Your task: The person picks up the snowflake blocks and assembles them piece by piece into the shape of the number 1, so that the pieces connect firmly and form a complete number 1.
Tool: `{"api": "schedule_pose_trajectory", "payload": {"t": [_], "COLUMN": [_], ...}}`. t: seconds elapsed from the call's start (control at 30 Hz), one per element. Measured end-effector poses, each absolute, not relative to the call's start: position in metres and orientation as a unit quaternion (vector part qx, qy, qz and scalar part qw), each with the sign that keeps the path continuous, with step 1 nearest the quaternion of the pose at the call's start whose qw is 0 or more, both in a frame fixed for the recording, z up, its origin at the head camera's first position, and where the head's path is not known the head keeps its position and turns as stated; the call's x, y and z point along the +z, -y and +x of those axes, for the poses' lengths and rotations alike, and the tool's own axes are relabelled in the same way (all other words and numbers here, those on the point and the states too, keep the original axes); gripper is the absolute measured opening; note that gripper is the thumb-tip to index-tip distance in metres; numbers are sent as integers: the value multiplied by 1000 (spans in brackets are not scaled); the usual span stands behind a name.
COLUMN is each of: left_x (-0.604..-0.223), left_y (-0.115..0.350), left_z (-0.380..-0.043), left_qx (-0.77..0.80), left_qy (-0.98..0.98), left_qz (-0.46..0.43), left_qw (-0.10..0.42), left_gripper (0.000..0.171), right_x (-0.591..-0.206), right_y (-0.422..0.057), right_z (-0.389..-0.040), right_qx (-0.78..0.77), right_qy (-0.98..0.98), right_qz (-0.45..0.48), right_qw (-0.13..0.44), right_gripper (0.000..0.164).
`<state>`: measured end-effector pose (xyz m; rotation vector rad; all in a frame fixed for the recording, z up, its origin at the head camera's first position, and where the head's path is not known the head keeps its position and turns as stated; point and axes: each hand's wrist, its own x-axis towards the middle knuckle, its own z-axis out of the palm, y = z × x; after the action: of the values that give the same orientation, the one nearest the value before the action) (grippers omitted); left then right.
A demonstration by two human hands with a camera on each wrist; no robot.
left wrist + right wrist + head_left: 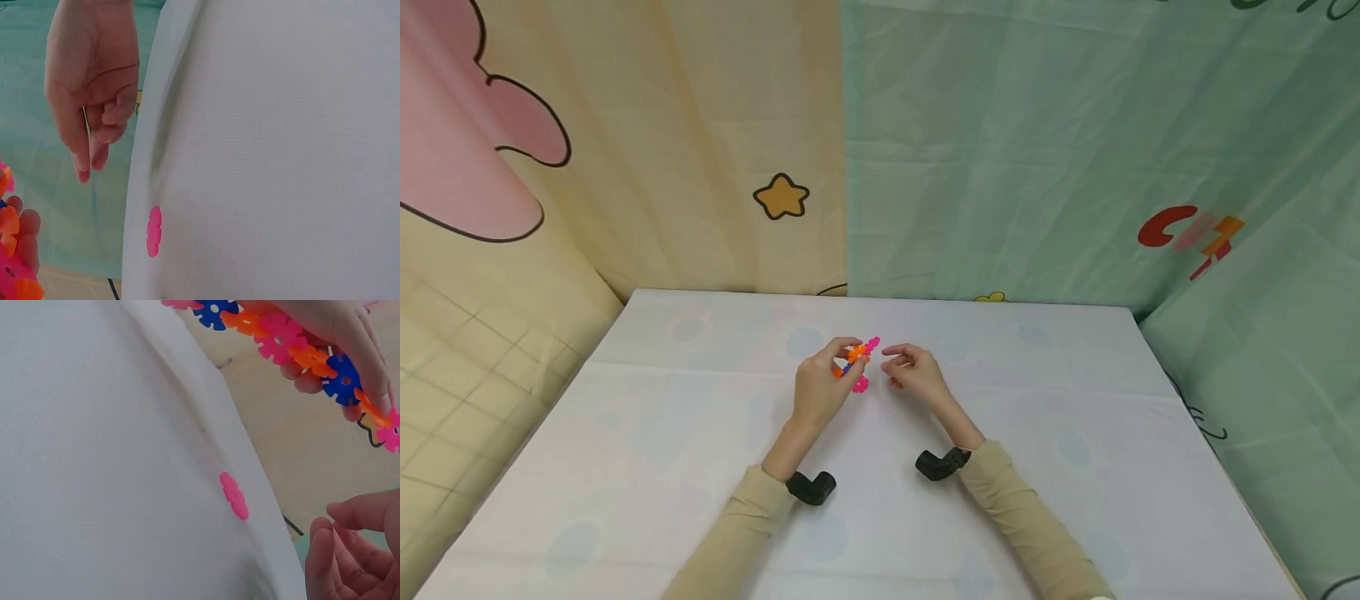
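Note:
My left hand [822,385] grips a chain of snowflake discs [282,341], toothed plastic pieces slotted together in pink, blue and orange. Its fingers cover part of the chain, which is held above the table. To the right of it, my right hand [917,375] hovers near the chain's end without touching it. The right thumb and forefinger lie close together in the right wrist view, and nothing shows between them. One loose pink disc [234,495] lies flat on the table, beneath the hands; the left wrist view also shows this pink disc [154,231].
A white cloth with pale spots covers the table [1000,517]. Behind it hang a cream curtain [715,100] and a green curtain [1000,150]. Each wrist bears a black camera mount, the left mount [812,488] and the right mount [940,465].

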<state>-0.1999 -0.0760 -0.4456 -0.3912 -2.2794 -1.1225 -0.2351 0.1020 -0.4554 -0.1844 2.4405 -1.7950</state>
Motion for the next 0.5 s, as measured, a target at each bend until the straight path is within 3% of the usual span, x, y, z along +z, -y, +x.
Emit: {"api": "schedule_pose_trajectory", "payload": {"t": [0.5], "left_x": [-447], "left_y": [76], "left_z": [-201], "left_qx": [-454], "left_qy": [836], "left_qz": [-132], "left_qw": [277], "left_gripper": [22], "right_x": [-468], "right_y": [-81], "right_z": [-242], "right_qx": [-466], "right_qy": [-870], "right_qz": [-139], "right_qw": [78], "right_gripper": [31]}}
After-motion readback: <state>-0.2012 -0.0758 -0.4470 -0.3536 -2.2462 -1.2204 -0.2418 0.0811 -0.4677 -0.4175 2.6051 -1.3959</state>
